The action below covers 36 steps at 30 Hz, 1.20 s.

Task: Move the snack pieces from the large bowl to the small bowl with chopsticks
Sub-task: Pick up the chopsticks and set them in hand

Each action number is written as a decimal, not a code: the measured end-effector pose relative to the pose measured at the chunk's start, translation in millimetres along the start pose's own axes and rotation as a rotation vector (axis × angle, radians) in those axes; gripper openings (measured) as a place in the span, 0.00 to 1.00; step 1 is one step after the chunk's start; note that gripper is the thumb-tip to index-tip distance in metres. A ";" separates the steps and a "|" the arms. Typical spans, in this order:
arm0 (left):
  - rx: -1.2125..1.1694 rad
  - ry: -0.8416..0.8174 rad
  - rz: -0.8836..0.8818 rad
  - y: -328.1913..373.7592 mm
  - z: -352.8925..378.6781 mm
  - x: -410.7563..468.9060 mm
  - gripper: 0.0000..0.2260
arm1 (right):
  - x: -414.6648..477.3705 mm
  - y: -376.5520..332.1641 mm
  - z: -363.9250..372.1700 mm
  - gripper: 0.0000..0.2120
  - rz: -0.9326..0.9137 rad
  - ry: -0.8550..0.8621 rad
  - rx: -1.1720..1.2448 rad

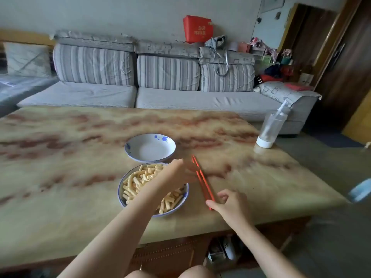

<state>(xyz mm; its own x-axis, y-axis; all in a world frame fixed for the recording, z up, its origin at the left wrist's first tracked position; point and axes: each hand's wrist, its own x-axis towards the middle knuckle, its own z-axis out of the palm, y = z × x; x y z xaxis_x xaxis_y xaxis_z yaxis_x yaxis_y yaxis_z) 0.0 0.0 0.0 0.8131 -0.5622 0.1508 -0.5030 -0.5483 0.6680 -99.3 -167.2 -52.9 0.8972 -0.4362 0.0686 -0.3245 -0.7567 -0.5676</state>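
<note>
A large blue-rimmed bowl (121, 194) near the table's front edge is heaped with pale yellow snack sticks (135, 182). Just behind it stands a small white bowl (150, 150) with blue flowers, holding nothing. To the right of the large bowl is a pair of red chopsticks (203, 183), pointing away from me. My left hand (176, 172) reaches across the large bowl, and its blurred fingertips pinch the sticks near their middle. My right hand (229, 203) grips their near end with curled fingers and thumb.
A clear plastic bottle (270, 127) with a white base stands at the marble table's (80, 141) right edge. A blurred blue object (361, 190) lies at the far right. A grey striped sofa (160, 85) runs behind the table.
</note>
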 end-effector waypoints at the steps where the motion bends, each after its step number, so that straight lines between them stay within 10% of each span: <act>1: 0.002 -0.012 0.000 -0.7 2.5 2.0 0.15 | -1.3 -2.0 -1.2 0.16 -0.011 0.009 0.014; 7: 0.036 -0.021 0.008 1.2 12.6 7.1 0.15 | -3.3 -14.0 -0.8 0.05 0.070 0.007 0.022; 18: 0.117 -0.040 0.013 -6.8 23.1 14.6 0.17 | -1.6 -13.1 0.9 0.13 0.028 0.001 -0.043; 36: -0.080 0.060 0.004 10.5 34.3 45.8 0.07 | 34.9 -2.2 -63.0 0.03 -0.113 0.129 0.467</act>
<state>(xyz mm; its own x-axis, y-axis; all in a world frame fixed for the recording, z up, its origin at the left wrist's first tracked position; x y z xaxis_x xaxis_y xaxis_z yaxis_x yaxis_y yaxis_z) 21.9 -52.8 -11.0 0.8284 -0.5250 0.1950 -0.4832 -0.4940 0.7228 -86.2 -211.5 2.5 0.8650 -0.4430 0.2355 -0.0318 -0.5169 -0.8555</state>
